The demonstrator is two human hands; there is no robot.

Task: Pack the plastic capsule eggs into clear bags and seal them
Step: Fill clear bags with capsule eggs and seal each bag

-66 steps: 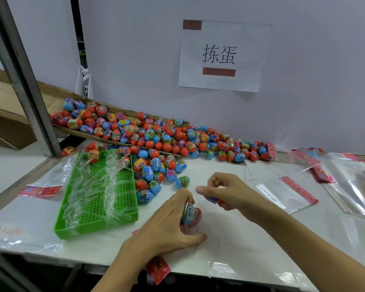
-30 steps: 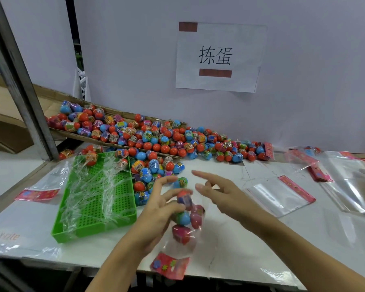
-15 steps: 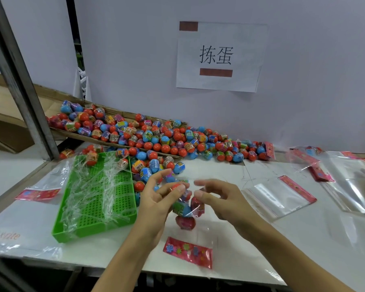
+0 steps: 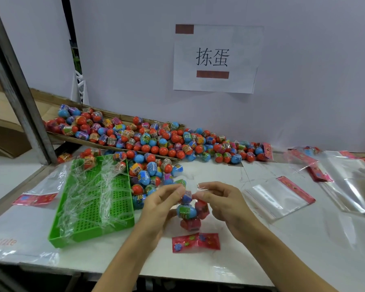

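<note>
Beyond our hands we see the egg pile [image 4: 156, 140], and left of them the green tray [image 4: 93, 199]. Between our hands hangs the filled bag [image 4: 191, 213], its red header [image 4: 196, 242] below them on the table; left hand [image 4: 160, 205] and right hand [image 4: 221, 203] both pinch its top.

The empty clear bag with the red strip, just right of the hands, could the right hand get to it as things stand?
Probably yes, once freed. The empty bag lies flat on the table right beside the right hand, nothing between them. But that hand and the left hand are pinching the filled bag.
</note>
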